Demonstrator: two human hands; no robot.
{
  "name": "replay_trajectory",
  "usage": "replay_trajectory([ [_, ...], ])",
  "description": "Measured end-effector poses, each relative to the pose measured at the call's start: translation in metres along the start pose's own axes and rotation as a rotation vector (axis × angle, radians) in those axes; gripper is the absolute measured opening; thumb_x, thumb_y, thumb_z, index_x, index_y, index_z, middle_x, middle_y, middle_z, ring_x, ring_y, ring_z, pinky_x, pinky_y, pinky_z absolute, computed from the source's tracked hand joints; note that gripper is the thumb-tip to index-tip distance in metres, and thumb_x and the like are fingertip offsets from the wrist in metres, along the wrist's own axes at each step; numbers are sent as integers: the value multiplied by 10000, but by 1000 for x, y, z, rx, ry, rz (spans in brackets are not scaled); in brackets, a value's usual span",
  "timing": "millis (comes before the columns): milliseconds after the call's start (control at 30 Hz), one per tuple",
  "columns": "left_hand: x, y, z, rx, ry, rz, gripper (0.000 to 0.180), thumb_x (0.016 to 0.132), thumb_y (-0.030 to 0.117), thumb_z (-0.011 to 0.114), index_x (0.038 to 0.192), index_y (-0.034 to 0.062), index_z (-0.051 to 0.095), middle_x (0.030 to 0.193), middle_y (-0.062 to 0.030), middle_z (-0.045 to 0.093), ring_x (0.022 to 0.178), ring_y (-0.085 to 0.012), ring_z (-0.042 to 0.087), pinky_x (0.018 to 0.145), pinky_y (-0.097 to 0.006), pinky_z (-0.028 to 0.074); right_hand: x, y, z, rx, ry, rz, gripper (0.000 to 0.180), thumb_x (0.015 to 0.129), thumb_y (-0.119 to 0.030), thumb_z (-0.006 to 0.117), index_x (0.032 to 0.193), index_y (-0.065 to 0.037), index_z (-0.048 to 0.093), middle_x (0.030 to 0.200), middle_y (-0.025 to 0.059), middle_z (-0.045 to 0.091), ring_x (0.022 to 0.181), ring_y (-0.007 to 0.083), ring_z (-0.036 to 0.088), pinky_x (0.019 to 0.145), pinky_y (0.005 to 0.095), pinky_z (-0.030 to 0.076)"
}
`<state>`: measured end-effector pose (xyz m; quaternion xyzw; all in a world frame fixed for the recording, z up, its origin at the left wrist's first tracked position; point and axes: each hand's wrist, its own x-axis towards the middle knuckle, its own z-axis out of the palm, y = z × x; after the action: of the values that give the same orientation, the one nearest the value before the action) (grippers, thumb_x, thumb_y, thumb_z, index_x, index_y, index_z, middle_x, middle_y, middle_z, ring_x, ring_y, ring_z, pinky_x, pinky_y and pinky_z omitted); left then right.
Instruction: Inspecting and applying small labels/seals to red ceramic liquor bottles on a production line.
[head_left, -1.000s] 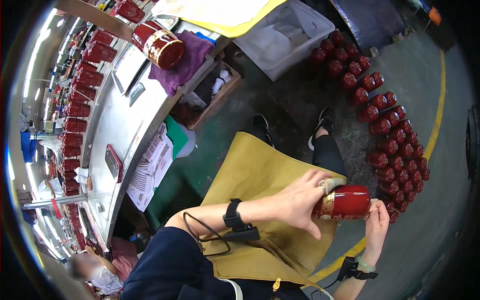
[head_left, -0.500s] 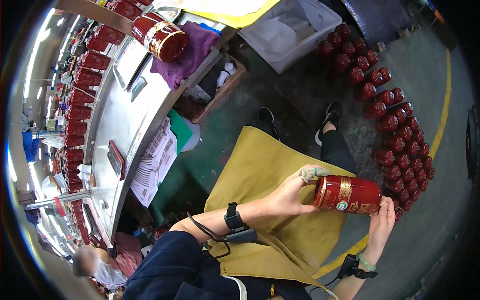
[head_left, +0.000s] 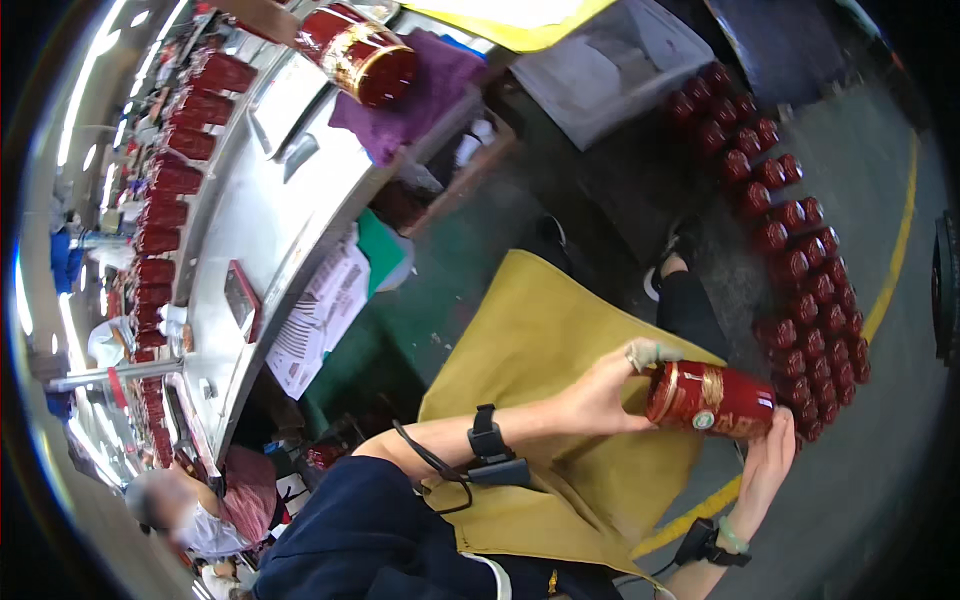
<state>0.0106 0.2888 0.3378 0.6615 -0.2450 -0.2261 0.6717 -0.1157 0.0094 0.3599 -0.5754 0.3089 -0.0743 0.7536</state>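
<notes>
From the head camera, we see our left hand (head_left: 600, 395) closed around the gold-rimmed end of a red cylindrical tin (head_left: 712, 400), thumb pressed at its cap. Our right hand (head_left: 765, 470) lies open under the tin's far end, palm cupping it from below. The tin sits on its side between both hands, above our yellow apron (head_left: 540, 340) and beside the cluster of red tins on the floor (head_left: 790, 250). Compared with a second ago, the tin has turned slightly and drifted rightward and lower, toward the floor stack, while the right hand has slid further under it. Another red tin (head_left: 360, 50) rests on the purple cloth (head_left: 425, 85) atop the workbench (head_left: 270, 200).
</notes>
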Motion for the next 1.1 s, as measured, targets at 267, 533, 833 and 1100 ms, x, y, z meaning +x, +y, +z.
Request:
replay_trajectory([
  [267,0,-9,1,-69,-19,-174,819,684,28,904,1394,32,495,1390,-106,512,1307,-231,523,1083,-431,501,2,-13,7,-59,7,11,158,1090,-199,474,1051,-65,547,945,-25,488,806,75,419,750,247,362],
  [533,1,-15,0,-66,-28,-141,836,694,54,914,1410,31,484,1409,-114,508,1321,-239,517,1101,-454,488,6,-17,14,-62,-10,-5,173,1098,-220,464,1051,-74,543,927,-27,471,806,77,411,747,244,360],
  [833,-1,-17,-4,-82,-81,-114,918,698,38,915,1463,57,409,1475,-103,438,1383,-241,451,1133,-452,453,4,-19,15,-103,2,-10,177,1099,-227,463,1059,-76,547,934,-24,480,800,71,431,743,236,383],
  [1100,1,-22,-3,-131,-53,-120,866,729,15,886,1458,73,423,1494,-100,430,1398,-245,439,1122,-444,462,5,-24,16,-104,-6,3,192,1100,-242,462,1064,-74,550,909,-18,496,783,71,452,740,237,405],
])
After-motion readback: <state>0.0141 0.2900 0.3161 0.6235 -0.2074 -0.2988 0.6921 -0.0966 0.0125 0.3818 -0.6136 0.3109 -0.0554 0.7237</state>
